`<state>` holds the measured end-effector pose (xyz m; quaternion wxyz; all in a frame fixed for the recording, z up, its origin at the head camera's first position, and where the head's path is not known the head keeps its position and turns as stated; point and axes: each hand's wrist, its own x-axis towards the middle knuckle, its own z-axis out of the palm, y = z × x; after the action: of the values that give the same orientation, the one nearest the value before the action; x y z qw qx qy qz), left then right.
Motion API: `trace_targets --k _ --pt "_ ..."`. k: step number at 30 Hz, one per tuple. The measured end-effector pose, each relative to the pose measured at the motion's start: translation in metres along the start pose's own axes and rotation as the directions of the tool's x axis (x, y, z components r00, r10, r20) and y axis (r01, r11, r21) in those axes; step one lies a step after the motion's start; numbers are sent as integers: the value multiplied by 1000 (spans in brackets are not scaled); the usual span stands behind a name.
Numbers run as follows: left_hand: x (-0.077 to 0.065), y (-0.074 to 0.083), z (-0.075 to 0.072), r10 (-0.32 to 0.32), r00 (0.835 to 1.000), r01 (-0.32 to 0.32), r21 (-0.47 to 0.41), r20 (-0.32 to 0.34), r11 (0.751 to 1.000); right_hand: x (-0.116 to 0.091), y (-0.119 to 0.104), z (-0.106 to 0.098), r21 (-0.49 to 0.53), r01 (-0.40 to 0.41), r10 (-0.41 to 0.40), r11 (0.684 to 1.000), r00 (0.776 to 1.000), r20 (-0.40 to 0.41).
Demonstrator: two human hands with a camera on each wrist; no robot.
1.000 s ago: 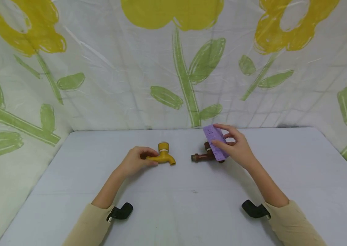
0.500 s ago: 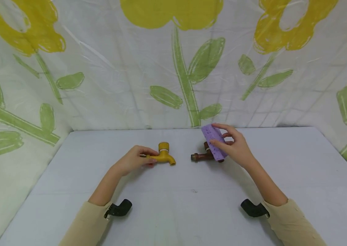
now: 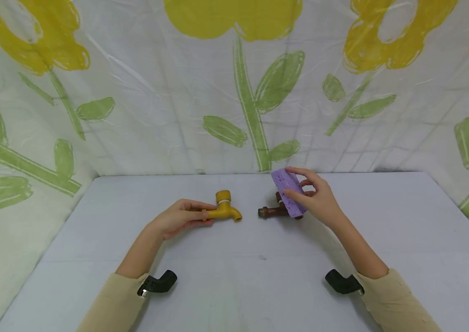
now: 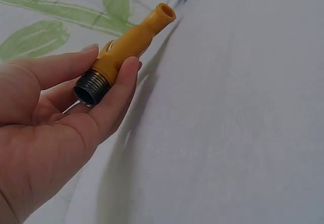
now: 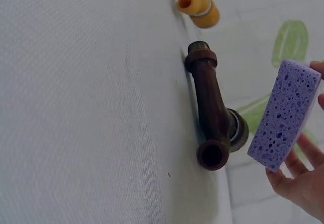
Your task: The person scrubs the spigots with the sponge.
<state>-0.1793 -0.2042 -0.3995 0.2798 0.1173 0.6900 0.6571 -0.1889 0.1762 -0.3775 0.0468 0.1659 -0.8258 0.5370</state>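
Note:
A yellow tap [image 3: 223,212] is pinched by its threaded inlet end in my left hand [image 3: 177,216]; its spout points right and its knob is up. The left wrist view shows the dark threaded end of this yellow tap [image 4: 124,49] between thumb and fingers. My right hand [image 3: 319,199] holds a purple sponge [image 3: 288,191] by its edges, tilted. Behind the sponge, partly hidden, a brown tap [image 3: 273,212] lies on the table. In the right wrist view, the sponge [image 5: 286,115] is apart from the brown tap [image 5: 210,100].
The white table [image 3: 234,276] reaches back to a pale sheet [image 3: 155,115] painted with yellow flowers and green leaves. Black curved pieces stick out at both cuffs, the left one [image 3: 159,282] and the right one [image 3: 342,282].
My left hand has turned and shifted the yellow tap slightly to the right, and it now looks tilted. My right hand with the sponge has moved slightly left, then stayed almost still.

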Motion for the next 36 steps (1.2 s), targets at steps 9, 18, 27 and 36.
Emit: trace_targets --k 9,18,27,36 --pt "4 8 9 49 998 -51 -56 -31 997 -3 -3 4 3 7 -7 1000 1000 -4" --pt "9 17 18 99 995 -101 -68 -25 993 -4 -11 13 -13 17 -16 1000 999 29" --pt "14 28 29 149 989 -151 -98 -25 984 -1 -20 25 -44 36 -33 998 997 68" --pt "21 38 37 197 980 -198 -114 -24 974 0 -33 27 -60 38 -32 997 995 99"
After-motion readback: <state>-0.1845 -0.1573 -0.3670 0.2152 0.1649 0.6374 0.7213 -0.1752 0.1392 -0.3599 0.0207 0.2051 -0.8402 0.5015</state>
